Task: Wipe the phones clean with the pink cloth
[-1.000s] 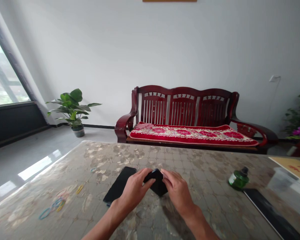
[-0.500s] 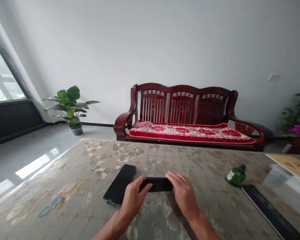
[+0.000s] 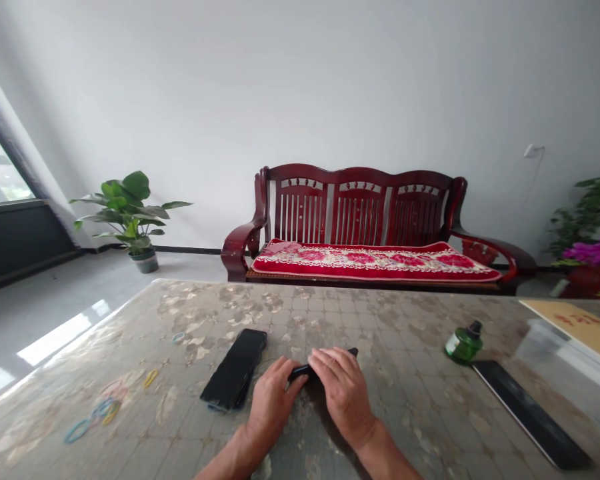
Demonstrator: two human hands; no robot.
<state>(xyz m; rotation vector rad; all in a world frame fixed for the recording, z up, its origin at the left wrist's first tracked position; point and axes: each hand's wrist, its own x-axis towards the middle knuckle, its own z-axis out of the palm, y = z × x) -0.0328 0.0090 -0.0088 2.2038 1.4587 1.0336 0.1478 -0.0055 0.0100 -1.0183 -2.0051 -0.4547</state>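
A black phone (image 3: 300, 371) is between my two hands above the patterned tablecloth, tilted so that mostly its thin edge shows. My left hand (image 3: 271, 399) grips its left end, thumb on the near side. Across its right part lie the fingers of my right hand (image 3: 344, 393), hiding much of it; one dark corner sticks out beyond them. Left of my hands, a black phone (image 3: 236, 367) lies screen up on top of something similar, whose edge shows beneath.
Hair ties (image 3: 97, 413) in blue, yellow and pink lie at the left. To the right are a green bottle (image 3: 463, 344), a long black flat bar (image 3: 530, 413) and a clear plastic box (image 3: 560, 360). A red wooden bench (image 3: 357, 200) stands behind the table.
The held phone has turned from showing its dark face to nearly edge-on, its right end swung away. My right hand has slid left over it. The view has shifted slightly.
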